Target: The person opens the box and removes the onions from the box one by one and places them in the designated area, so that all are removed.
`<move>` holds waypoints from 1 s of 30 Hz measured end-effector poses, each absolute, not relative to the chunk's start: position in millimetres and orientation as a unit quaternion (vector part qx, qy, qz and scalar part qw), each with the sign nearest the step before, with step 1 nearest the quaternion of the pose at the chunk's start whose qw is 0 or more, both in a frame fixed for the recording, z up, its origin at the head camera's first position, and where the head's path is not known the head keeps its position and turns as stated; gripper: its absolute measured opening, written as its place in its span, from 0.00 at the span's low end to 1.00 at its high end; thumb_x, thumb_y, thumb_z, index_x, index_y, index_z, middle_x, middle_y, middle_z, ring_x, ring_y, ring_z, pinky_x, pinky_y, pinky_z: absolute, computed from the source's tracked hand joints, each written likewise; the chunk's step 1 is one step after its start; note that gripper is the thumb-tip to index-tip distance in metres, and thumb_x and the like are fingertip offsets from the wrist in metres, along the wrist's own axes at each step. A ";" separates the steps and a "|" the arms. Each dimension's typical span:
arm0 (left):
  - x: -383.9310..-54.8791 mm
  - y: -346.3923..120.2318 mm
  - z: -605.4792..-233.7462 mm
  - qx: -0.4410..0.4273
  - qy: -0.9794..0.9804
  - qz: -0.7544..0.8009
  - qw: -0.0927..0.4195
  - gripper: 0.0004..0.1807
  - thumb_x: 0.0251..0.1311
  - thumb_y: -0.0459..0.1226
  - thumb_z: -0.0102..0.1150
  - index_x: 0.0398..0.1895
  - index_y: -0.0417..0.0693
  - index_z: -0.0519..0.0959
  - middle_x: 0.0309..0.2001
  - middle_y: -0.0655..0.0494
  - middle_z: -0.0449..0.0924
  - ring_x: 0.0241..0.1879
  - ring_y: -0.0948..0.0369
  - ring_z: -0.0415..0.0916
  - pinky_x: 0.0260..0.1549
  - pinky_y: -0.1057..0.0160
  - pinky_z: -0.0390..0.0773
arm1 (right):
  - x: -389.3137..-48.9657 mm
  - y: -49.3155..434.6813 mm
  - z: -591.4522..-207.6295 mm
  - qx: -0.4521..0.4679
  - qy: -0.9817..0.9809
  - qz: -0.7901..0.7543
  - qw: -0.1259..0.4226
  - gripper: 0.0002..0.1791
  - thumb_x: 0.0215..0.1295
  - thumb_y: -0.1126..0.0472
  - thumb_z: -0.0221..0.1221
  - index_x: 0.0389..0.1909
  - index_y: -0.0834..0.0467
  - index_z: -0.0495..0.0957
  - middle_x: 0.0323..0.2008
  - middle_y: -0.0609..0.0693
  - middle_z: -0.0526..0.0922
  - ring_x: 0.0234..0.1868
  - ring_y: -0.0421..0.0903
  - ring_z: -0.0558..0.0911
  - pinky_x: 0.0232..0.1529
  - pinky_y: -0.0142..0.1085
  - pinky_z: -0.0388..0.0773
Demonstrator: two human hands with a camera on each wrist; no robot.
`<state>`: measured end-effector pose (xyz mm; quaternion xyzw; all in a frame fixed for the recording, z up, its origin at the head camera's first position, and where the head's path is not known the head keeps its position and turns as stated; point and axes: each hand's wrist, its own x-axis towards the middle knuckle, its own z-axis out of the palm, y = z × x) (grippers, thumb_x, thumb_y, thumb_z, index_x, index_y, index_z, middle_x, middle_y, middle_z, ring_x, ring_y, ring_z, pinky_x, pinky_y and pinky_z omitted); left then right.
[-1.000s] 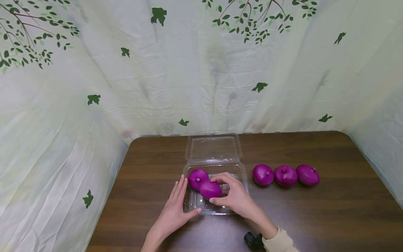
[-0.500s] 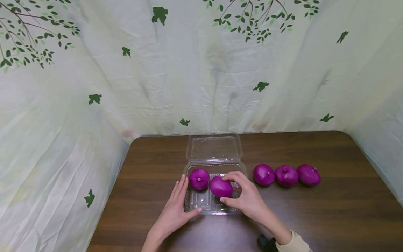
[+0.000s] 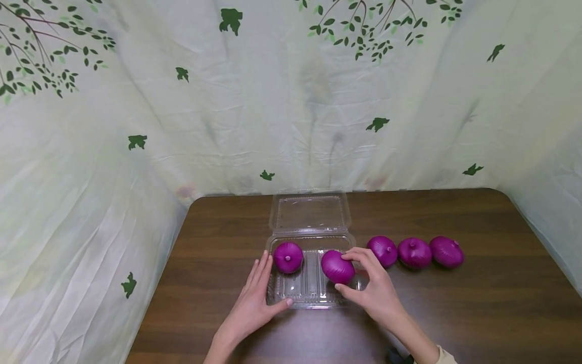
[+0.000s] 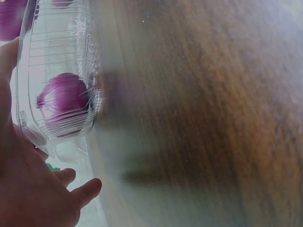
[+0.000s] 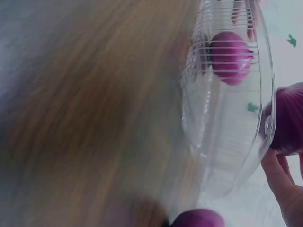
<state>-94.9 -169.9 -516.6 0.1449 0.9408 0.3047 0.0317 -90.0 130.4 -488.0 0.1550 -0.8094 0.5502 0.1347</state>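
Between thumb and fingertips, my right hand (image 3: 379, 296) grips a purple onion (image 3: 337, 267) over the right part of a clear plastic clamshell container (image 3: 311, 290). In the right wrist view, that held onion (image 5: 289, 120) is level with or above the container's rim. A second onion (image 3: 288, 258) lies inside the container at the left, and shows through the wall in the left wrist view. My left hand (image 3: 252, 306) rests against the container's left and front edges, fingers straight and thumb spread along the front. The container's lid (image 3: 311, 213) lies folded back, away from me.
Three more purple onions (image 3: 413, 254) stand in a row on the brown wooden table (image 3: 477, 308), right of the container. A pale cloth (image 3: 282, 101) with a leaf print hangs behind the table. A dark device (image 3: 397, 356) is at my right wrist.
My right hand has carried its onion rightward, from against the left onion to the right side of the container. The left hand has stayed in place.
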 end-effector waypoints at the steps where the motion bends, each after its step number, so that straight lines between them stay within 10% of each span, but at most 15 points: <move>1: -95.0 -169.9 -516.5 0.145 0.941 0.305 0.032 0.62 0.50 0.62 0.68 0.80 0.52 0.44 0.79 0.60 0.35 0.76 0.49 0.35 0.67 0.37 0.49 | -90.2 133.4 -492.7 0.155 -0.810 0.549 0.137 0.35 0.41 0.66 0.79 0.53 0.48 0.78 0.55 0.44 0.74 0.54 0.44 0.75 0.46 0.39 0.81; 30: -95.3 -169.5 -517.8 0.150 0.939 0.310 0.021 0.62 0.49 0.61 0.70 0.80 0.51 0.45 0.79 0.59 0.35 0.76 0.48 0.37 0.67 0.37 0.50 | -56.2 165.9 -480.5 0.094 -0.823 0.516 0.219 0.34 0.37 0.80 0.75 0.50 0.66 0.77 0.55 0.61 0.72 0.55 0.38 0.72 0.50 0.23 0.74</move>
